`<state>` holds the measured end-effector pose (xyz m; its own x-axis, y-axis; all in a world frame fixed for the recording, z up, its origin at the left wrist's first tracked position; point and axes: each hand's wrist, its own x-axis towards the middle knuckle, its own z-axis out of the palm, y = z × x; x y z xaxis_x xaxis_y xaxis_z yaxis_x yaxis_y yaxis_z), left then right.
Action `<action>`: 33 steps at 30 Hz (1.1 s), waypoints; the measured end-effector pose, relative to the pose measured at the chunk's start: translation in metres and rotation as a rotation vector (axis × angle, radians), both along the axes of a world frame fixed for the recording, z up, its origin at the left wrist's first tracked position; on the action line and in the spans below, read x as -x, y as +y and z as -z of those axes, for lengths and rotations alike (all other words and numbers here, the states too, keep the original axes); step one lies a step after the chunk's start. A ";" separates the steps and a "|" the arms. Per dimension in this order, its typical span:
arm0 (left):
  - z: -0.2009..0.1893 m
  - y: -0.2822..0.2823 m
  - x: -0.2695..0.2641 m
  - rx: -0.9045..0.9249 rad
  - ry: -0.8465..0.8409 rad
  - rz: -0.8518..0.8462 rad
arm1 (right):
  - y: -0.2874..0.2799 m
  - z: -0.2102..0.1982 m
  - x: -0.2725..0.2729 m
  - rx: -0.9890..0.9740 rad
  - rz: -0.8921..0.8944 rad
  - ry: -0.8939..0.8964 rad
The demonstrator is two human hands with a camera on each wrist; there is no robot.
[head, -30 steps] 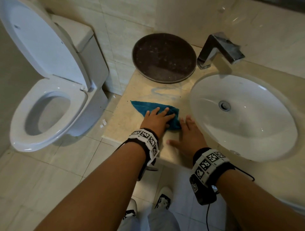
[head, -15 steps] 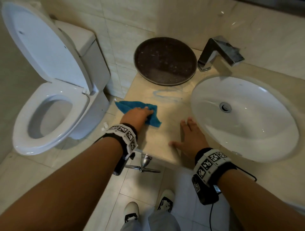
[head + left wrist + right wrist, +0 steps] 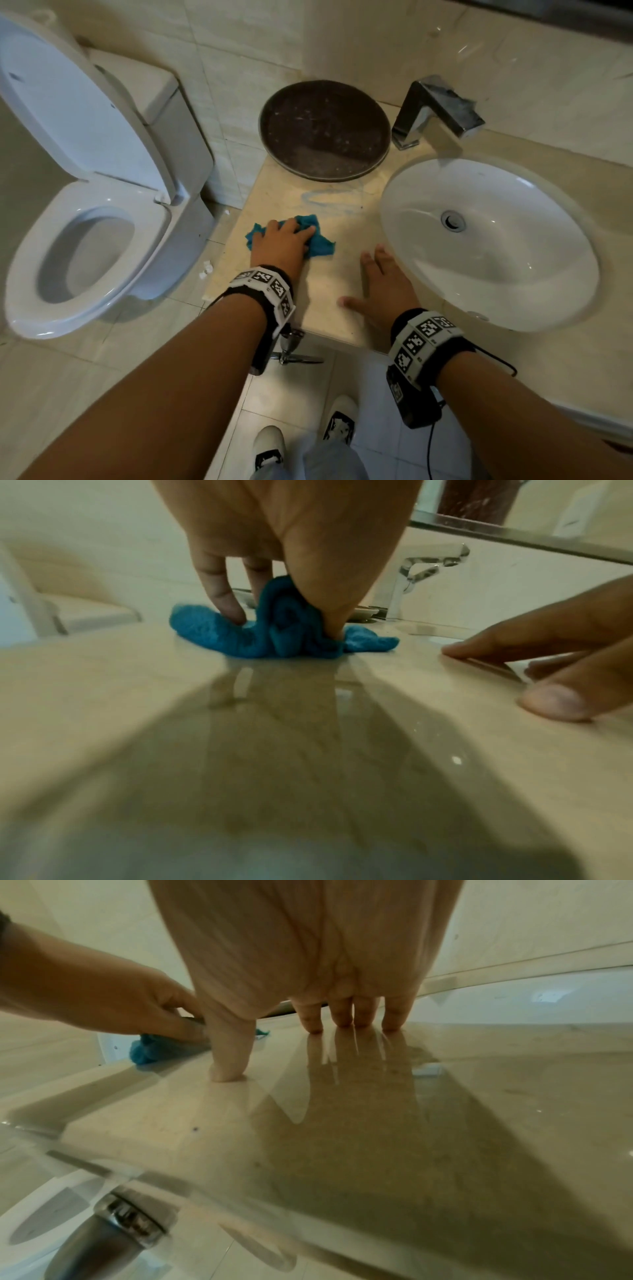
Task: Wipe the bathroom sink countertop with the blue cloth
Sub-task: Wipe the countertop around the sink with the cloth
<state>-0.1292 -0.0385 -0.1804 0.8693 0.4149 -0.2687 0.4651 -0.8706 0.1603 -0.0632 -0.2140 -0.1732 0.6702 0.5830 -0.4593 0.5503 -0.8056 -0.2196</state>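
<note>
1. Your left hand (image 3: 279,245) presses the bunched blue cloth (image 3: 317,241) on the countertop (image 3: 329,284), fingers curled into its folds, near the left edge.
2. Your right hand (image 3: 387,286) lies flat beside the sink (image 3: 489,240), fingers straight and slightly spread.
3. Flatten the cloth for wider contact.
4. Sweep toward the blue smear (image 3: 329,200) with steady pressure.

Dim, warm indoor light; wide-angle bending at the edges

The head view is fairly sharp, with soft glare on the sink (image 3: 496,240) and toilet lid (image 3: 68,113); both wrist views are soft and smeared toward the bottom; the glossy countertop (image 3: 308,750) mirrors each hand as a broad dark shadow; the faucet (image 3: 421,572) behind is out of focus.
</note>
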 end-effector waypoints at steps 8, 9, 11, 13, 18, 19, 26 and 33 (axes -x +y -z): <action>-0.002 -0.013 0.008 0.124 -0.103 0.092 | -0.001 0.002 0.000 -0.004 -0.002 -0.001; 0.000 -0.013 0.011 0.142 -0.123 0.024 | -0.001 0.001 0.001 -0.007 0.000 0.002; 0.003 -0.009 0.012 0.184 -0.074 -0.073 | -0.001 0.000 0.001 -0.012 0.006 0.006; 0.003 -0.008 0.008 0.175 0.010 -0.056 | -0.001 0.000 0.002 -0.014 0.008 0.000; 0.001 -0.038 -0.016 0.187 -0.059 0.188 | 0.000 0.005 0.001 -0.066 0.005 -0.022; 0.001 -0.046 -0.021 0.190 -0.064 0.234 | 0.000 0.006 0.001 -0.084 0.003 -0.030; 0.001 -0.011 -0.021 0.028 -0.084 0.020 | -0.002 0.006 -0.002 -0.011 -0.015 -0.011; 0.003 -0.006 -0.007 0.247 -0.104 0.025 | -0.001 0.004 -0.003 -0.004 -0.018 0.005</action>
